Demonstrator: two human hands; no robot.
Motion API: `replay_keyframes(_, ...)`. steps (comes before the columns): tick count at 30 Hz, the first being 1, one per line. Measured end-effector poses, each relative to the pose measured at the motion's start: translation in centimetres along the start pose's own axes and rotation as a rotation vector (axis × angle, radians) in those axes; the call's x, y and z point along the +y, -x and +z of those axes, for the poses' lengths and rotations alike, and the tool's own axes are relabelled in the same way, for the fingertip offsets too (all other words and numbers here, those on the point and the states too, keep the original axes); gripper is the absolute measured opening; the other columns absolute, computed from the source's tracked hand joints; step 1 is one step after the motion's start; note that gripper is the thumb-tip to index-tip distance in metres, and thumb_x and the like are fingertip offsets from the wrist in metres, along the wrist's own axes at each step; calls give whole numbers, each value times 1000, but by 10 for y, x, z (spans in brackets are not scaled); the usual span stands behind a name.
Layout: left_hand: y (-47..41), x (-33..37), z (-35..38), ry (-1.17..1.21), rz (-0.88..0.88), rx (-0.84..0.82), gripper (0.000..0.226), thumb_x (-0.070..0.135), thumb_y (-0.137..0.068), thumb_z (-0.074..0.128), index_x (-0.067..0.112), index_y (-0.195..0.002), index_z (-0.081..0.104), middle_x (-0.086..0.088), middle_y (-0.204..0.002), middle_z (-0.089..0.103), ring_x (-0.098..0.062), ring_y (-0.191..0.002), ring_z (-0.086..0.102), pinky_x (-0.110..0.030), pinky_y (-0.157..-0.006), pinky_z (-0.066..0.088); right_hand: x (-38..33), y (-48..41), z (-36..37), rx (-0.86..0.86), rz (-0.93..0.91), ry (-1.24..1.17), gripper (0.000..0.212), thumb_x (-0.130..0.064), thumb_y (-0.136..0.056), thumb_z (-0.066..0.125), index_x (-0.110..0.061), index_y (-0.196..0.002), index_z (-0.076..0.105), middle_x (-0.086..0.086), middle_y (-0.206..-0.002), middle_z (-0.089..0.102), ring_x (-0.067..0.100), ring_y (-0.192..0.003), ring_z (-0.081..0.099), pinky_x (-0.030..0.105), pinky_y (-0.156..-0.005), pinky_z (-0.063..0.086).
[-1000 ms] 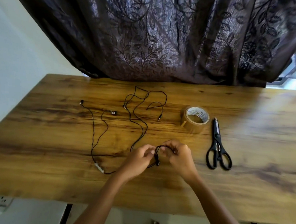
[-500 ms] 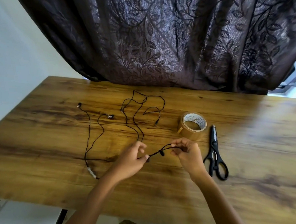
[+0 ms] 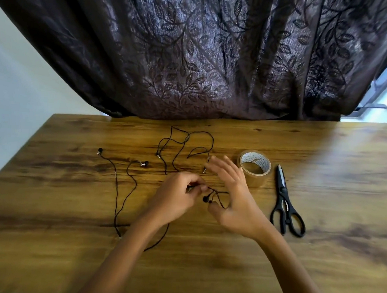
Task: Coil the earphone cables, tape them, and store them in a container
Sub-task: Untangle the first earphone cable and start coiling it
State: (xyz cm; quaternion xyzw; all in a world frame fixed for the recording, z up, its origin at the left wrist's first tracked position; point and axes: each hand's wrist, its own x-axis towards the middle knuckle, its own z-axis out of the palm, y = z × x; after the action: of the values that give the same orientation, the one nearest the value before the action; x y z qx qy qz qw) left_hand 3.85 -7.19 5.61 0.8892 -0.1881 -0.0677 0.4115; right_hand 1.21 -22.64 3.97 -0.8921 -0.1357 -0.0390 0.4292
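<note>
One black earphone cable [image 3: 217, 195] hangs between my hands near the table's middle, its two dark earbuds [image 3: 205, 199] dangling just under my fingers. My left hand [image 3: 176, 197] pinches this cable with curled fingers. My right hand [image 3: 235, 193] is beside it with fingers spread and straight, the cable looping past its thumb. The rest of that cable runs back in loose loops [image 3: 188, 141] to a jack [image 3: 204, 169]. A second earphone [image 3: 116, 187] with silver buds lies uncoiled on the left. No container is in view.
A roll of brown tape [image 3: 255, 169] stands right of my right hand. Black scissors [image 3: 285, 207] lie further right, blades pointing away. The wooden table [image 3: 317, 253] ends at a dark leaf-patterned curtain [image 3: 192, 56] behind.
My right hand has let go of the cable and spread its fingers. Both hands have come closer together, and the earbuds now hang between them.
</note>
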Motion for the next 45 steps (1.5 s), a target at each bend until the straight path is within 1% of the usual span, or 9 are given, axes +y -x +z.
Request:
replay_keyframes(2,-2,1,-5,40,45,32,10,17,-87,61,16,-92,70,10,-87,66,1,-82,60,-12,-73,44,-4,-4,-2,-13,22,-129,50,-25,-74,62,-26,-123,55,-13,-128,55,2,-129,40,44,-116,15)
replay_keyframes(5,-2,1,-13,72,69,96,9,17,-86,63,20,-89,70,19,-82,64,8,-86,58,-4,-71,42,-3,-8,-1,78,78,-375,15,-17,-83,68,-22,-97,69,-11,-88,72,1,-87,66,28,-83,51)
replay_keyframes(18,-4,-13,-56,536,-192,537,16,17,-93,50,24,-84,61,5,-81,62,-6,-58,45,-17,-51,39,20,-2,-12,127,148,-493,12,-2,-81,62,-7,-90,68,-3,-69,71,7,-63,65,17,-61,51)
replay_keyframes(23,-5,-26,-70,654,-270,546,18,13,-94,47,17,-84,61,0,-80,62,-8,-65,52,-21,-61,45,26,2,-11,199,290,-652,18,2,-87,54,-10,-93,67,-1,-70,69,3,-61,61,20,-58,53)
replay_keyframes(28,-7,-32,-73,750,-299,580,22,12,-96,43,16,-81,59,-1,-77,61,-11,-65,51,-24,-62,43,27,1,-8,126,345,-539,16,-18,-88,56,-16,-101,66,-13,-51,50,0,-45,42,13,-44,35)
replay_keyframes(32,-8,-22,-73,780,-198,477,22,11,-97,41,13,-84,59,-1,-79,67,-11,-67,60,-23,-62,50,29,-4,-4,18,342,-289,54,-53,-65,65,-34,-115,59,-16,-60,57,-4,-63,54,12,-62,44)
replay_keyframes(36,-9,-1,-66,748,-58,275,21,11,-96,41,13,-85,59,0,-80,71,-12,-70,65,-20,-61,53,43,-14,14,-36,339,148,81,-62,-64,69,-42,-135,37,-5,-122,59,12,-116,50,37,-94,47)
replay_keyframes(41,-17,12,-68,770,16,245,19,13,-95,42,11,-85,58,-4,-86,72,-13,-72,66,-20,-61,53,41,-22,25,24,239,-36,18,-37,-85,61,-28,-100,66,-15,-88,63,-3,-81,56,34,-92,44)
replay_keyframes(45,-21,9,-76,834,11,301,19,13,-95,41,7,-89,58,-8,-88,71,-18,-79,69,-23,-68,56,44,-21,28,-32,305,-218,43,-64,-63,67,-55,-103,55,-10,-117,61,8,-106,57,28,-92,48)
